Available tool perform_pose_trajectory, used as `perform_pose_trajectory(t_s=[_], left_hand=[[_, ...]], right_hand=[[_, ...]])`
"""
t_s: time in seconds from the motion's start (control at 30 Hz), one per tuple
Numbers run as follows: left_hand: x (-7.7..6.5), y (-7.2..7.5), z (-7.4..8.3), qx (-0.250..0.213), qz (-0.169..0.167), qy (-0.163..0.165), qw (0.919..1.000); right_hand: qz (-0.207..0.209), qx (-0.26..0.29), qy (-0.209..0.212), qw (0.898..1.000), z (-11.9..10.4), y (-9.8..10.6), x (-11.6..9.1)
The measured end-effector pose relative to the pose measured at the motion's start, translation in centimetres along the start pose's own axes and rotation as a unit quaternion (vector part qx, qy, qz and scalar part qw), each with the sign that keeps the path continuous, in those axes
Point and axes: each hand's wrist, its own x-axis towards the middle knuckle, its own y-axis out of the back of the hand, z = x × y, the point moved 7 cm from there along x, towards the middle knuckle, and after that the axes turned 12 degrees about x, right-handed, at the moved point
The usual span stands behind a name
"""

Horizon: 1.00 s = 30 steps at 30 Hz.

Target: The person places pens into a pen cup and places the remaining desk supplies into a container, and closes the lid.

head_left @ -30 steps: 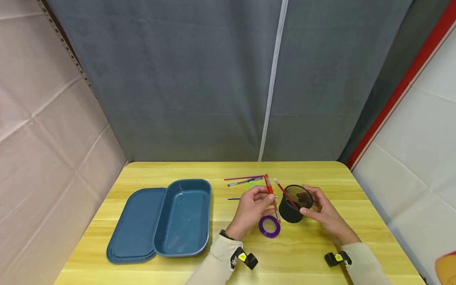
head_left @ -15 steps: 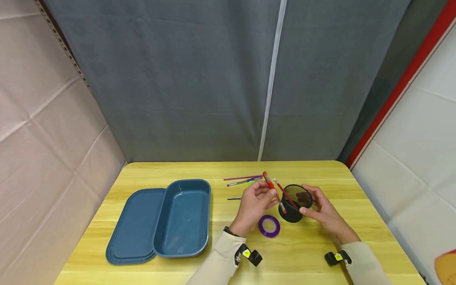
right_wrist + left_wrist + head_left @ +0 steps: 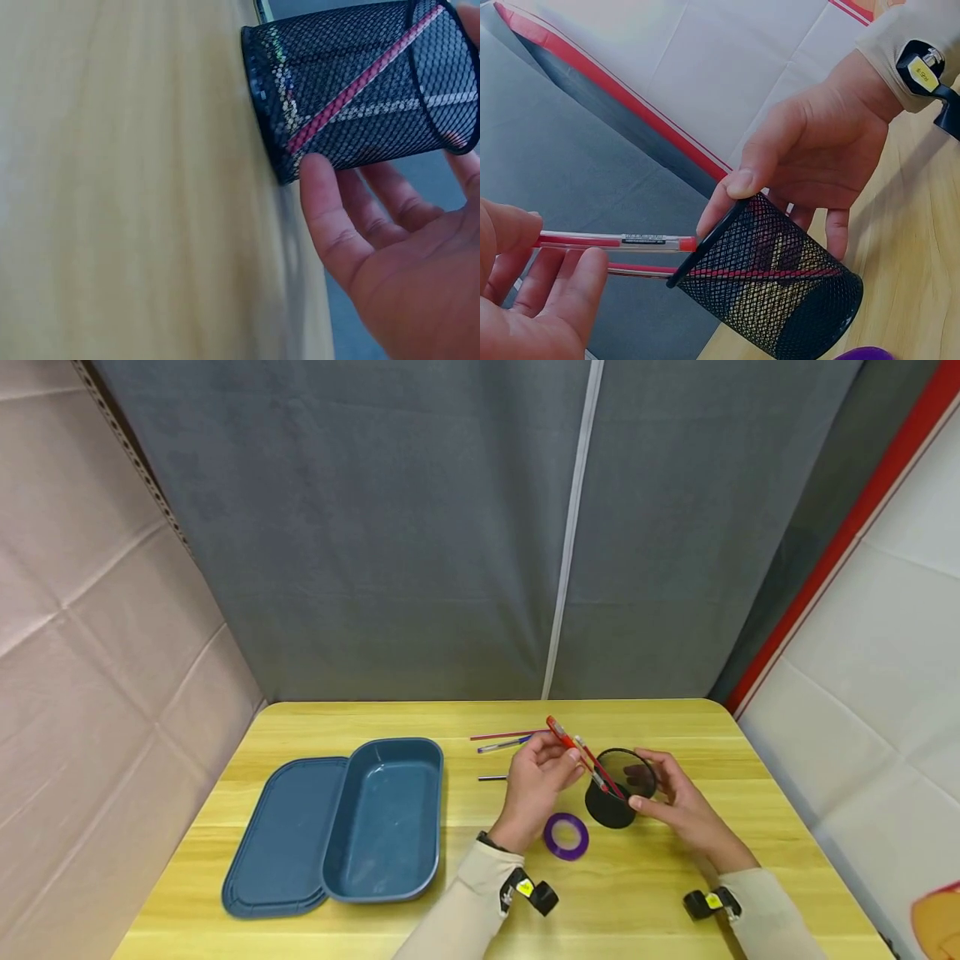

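The right hand (image 3: 686, 814) steadies the mesh cup (image 3: 609, 811), thumb on the rim and fingers bent round its side, probably to stop it shifting. The left hand (image 3: 538, 781) pinches a red pen (image 3: 619, 240) between thumb and fingers, its tip slanted to the rim, an angle that seems to suit the mouth. Inside, a red pencil (image 3: 360, 84) leans against the wall, too long to lie flat.

Purple tape (image 3: 567, 855) lies flat just beside the cup. Further left, a blue box (image 3: 439, 827) sits partly over its lid (image 3: 281, 835). Past the left hand lie a blue pen (image 3: 497, 746) and a thin red stick (image 3: 506, 736).

The table (image 3: 645, 902) is pale wood grain; behind it hangs a grey curtain (image 3: 375, 527), with a creased white sheet (image 3: 877, 693) to the right.
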Motion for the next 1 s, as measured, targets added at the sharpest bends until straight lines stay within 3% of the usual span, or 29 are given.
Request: perform_pose_trajectory(t_s=[0.23,0.53,0.7,1.0], left_hand=[[0.0,-0.6,-0.1,0.004,0.002,-0.009,0.9999],[-0.1,-0.8,-0.8,0.090,0.003,-0.023,0.9957],[-0.1,-0.8,-1.6,0.127,0.005,-0.001,0.9919],[0.0,-0.8,-2.6,0.128,-0.008,0.013,0.9917]], right_hand=[[0.007,-0.015,0.002,1.000,-1.2,-0.1,-0.2],[0.035,-0.036,0.025,0.998,-1.8,-0.4,-0.6],[0.047,-0.053,0.023,0.997,-2.0,-0.5,-0.8],[0.072,-0.079,0.021,0.994,-2.7,-1.0,-1.0]])
